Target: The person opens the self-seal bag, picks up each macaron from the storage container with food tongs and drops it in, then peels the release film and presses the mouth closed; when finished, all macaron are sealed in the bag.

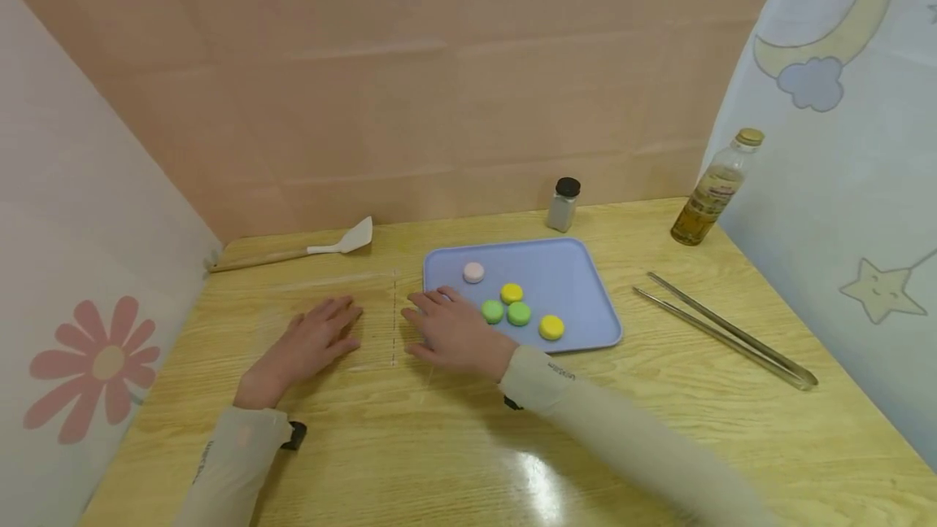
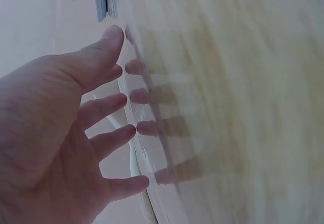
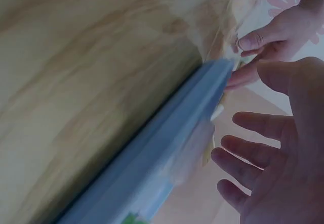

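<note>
A clear, nearly invisible plastic sheet [image 1: 375,328] lies on the table left of the tray, with a dashed line along its right side. My left hand [image 1: 311,348] is over it, fingers spread and holding nothing; in the left wrist view the fingertips [image 2: 135,182] come right at the shiny surface. My right hand [image 1: 457,333] reaches over the left edge of the blue tray [image 1: 578,275], fingers loosely extended and holding nothing. On the tray lie macaron-like rounds: one pink [image 1: 473,272], two green [image 1: 519,314] and two yellow [image 1: 552,327].
A white spatula [image 1: 355,237] with a wooden handle lies at the back left. Behind the tray stands a small black-capped jar [image 1: 562,206]. Metal tongs [image 1: 721,330] lie to the right, and a bottle of amber liquid [image 1: 710,198] stands at the back right corner.
</note>
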A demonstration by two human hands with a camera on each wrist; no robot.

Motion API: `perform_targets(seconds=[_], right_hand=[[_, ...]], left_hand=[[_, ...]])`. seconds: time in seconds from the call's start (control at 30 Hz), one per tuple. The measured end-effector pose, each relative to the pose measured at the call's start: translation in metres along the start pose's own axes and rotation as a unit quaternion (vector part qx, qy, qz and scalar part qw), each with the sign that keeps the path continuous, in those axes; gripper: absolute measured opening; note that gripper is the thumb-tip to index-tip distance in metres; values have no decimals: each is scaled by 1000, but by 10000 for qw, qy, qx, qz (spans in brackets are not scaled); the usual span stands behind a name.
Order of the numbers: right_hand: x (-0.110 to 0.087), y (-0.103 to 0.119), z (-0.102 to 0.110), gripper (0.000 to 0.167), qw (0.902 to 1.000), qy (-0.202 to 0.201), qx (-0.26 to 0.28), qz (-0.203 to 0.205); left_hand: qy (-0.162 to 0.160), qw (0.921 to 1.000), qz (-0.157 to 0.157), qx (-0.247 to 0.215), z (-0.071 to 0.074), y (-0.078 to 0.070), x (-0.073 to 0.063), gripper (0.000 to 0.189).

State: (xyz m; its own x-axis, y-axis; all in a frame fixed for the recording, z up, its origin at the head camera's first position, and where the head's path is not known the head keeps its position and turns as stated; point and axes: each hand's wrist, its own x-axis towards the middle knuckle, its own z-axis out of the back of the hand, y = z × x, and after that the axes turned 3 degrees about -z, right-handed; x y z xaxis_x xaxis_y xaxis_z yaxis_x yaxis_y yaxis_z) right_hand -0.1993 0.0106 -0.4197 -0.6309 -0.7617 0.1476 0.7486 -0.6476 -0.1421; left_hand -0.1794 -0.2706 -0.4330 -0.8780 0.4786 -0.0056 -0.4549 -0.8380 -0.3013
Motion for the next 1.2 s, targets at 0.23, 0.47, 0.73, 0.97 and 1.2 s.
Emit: perform_targets(seconds=[0.23, 0.47, 0.73, 0.97, 1.2], right_hand=[[23, 18, -12, 55, 9990, 368, -207, -133], [30, 24, -14, 58, 9967, 519, -588, -198], [35, 29, -10, 61, 9932, 747, -860, -225], [37, 31, -8, 59, 9907, 892, -1006, -216], [40, 29, -9, 59, 9891, 952, -1087, -298]], left_hand=[[-134, 9999, -55, 31, 0, 0, 3, 59], [-89, 9999, -135, 54, -2, -4, 9, 59], [79, 10000, -18, -6, -1, -5, 9, 63], [164, 9998, -50, 56, 1, -5, 12, 61], [213, 9997, -26, 141, 3, -5, 14, 58]])
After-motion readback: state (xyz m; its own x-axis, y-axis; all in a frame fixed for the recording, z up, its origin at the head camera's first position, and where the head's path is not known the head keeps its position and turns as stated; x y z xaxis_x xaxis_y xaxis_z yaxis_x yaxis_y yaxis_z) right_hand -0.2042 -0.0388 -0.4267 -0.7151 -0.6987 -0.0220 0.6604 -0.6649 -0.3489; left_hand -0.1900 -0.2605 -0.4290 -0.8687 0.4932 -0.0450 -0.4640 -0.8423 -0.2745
